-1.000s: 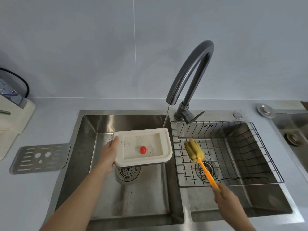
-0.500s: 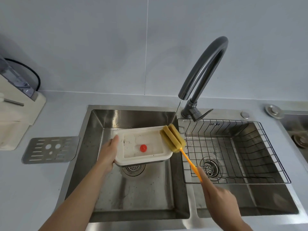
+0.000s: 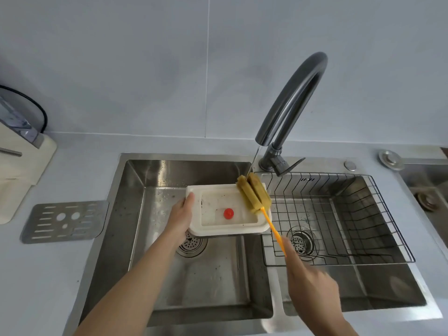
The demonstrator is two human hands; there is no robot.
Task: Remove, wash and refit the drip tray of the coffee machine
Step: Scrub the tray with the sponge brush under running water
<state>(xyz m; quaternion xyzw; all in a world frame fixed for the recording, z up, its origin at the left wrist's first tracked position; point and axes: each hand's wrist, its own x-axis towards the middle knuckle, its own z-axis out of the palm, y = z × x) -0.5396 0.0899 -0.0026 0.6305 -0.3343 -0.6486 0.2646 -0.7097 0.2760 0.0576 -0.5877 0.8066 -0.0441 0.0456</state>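
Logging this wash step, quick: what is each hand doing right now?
Left hand: closed on the left edge of the drip tray, held over the left sink basin.
Right hand: closed on the sponge brush handle.

Landmark: drip tray [image 3: 228, 209]. Faucet [image 3: 291, 103] arches overhead at its far right corner; sponge brush [image 3: 253, 192] occupies the right rim. Wire basket [image 3: 339, 219] fills the right basin. Near-side left basin floor [image 3: 213, 275] lies unobstructed.

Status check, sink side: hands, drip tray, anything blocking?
Left hand grips drip tray over left basin. Right hand holds sponge brush on tray's right edge, under faucet stream. Nothing blocking.
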